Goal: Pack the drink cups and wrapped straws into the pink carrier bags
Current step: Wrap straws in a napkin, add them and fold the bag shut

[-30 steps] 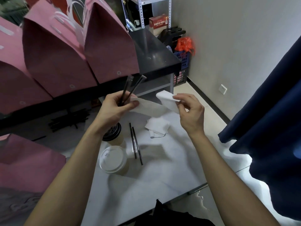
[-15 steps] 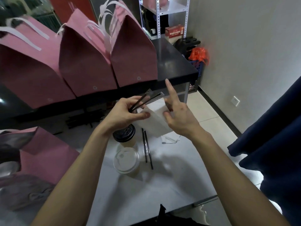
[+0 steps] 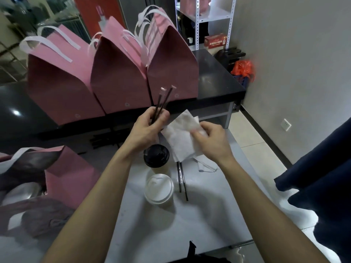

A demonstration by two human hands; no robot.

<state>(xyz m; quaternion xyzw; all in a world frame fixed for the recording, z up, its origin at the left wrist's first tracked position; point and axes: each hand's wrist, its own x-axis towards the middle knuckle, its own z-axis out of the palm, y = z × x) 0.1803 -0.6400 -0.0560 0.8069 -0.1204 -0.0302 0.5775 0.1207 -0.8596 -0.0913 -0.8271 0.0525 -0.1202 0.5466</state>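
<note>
My left hand (image 3: pixel 147 128) grips two black wrapped straws (image 3: pixel 163 102) that point up toward three pink carrier bags (image 3: pixel 117 78) standing on the black counter. My right hand (image 3: pixel 209 138) holds a white napkin (image 3: pixel 180 137) spread between both hands. Below them on the white table stand a cup with a black lid (image 3: pixel 156 155) and a cup with a white lid (image 3: pixel 159 187). Two more wrapped straws (image 3: pixel 182 179) lie just right of the cups. An open pink bag (image 3: pixel 62 171) sits at the left of the table.
Another folded napkin (image 3: pixel 206 166) lies on the white table (image 3: pixel 199 215) under my right wrist. The black counter (image 3: pixel 214 78) runs across the back. A metal shelf (image 3: pixel 205 18), red box and orange bag stand by the wall. Dark blue cloth (image 3: pixel 322 177) hangs at right.
The view has tilted up, showing the bags' handles. My right hand closed its pointing finger onto the napkin and drew it lower right. The straws in my left hand swung more upright.
</note>
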